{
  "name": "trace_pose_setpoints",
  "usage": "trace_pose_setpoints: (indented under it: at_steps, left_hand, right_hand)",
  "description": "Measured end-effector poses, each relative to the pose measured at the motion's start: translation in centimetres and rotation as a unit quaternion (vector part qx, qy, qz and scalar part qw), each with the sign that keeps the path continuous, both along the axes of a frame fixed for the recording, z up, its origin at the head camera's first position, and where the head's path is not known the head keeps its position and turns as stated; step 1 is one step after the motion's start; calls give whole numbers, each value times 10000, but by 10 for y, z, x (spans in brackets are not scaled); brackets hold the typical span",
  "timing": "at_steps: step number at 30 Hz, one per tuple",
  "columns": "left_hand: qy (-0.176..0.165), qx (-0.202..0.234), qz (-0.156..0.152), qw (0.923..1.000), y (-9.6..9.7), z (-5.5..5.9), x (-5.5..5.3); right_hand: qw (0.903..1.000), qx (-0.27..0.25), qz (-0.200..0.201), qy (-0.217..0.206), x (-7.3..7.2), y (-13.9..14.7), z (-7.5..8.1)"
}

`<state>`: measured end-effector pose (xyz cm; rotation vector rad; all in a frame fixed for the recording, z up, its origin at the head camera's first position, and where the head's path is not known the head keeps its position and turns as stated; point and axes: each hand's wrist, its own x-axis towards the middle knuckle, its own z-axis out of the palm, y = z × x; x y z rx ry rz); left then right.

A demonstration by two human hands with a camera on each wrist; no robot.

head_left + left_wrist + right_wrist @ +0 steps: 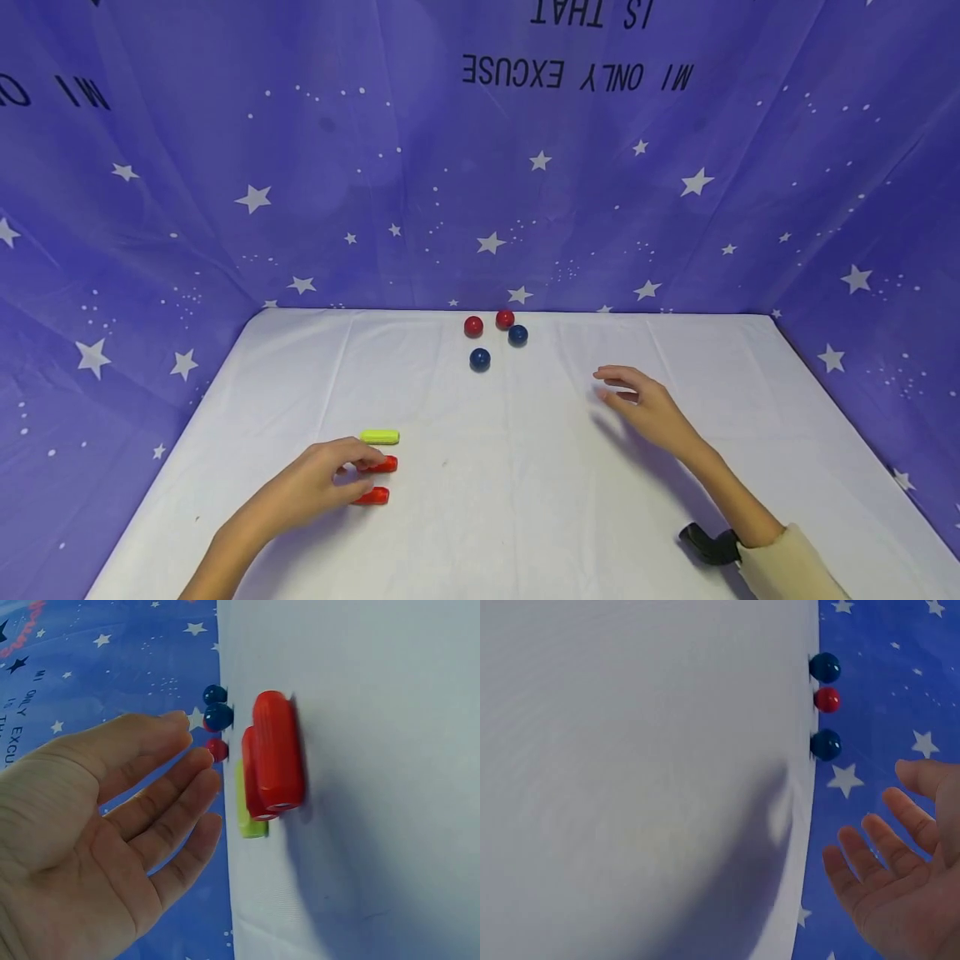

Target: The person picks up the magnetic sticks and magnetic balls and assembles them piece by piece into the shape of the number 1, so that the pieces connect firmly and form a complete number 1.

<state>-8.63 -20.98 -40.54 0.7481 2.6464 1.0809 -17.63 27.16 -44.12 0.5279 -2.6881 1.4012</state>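
Note:
My left hand (318, 479) hovers over the left part of the table, fingers loosely bent and thumb apart. Partly beneath it in the head view lie two short red cylinders, the farther red cylinder (388, 465) and the nearer red cylinder (377, 497). In the left wrist view a gap separates the fingers from the nearer one. A yellow-green cylinder (380, 437) of similar size lies just beyond them. At the right, my right hand (652, 412) is held above the cloth, fingers spread and holding nothing. Its closest object is a dark blue ball (518, 335).
Near the table's far edge sit another dark blue ball (480, 359) and two red balls, the left red ball (473, 326) and the right red ball (505, 319). A white cloth (510, 517) covers the table. A purple-blue starred curtain (420, 167) surrounds three sides.

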Motion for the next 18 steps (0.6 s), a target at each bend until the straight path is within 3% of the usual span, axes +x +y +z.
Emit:
trace_pose_setpoints:
  at_steps: [9, 18]
  left_hand:
    - [-262, 50, 0, 9996, 3, -6, 4]
    - [-121, -183, -67, 9997, 5, -13, 4]
  right_hand:
    - [9989, -360, 272, -100, -14, -21, -9]
    - [9974, -372, 358, -498, -25, -39, -14]
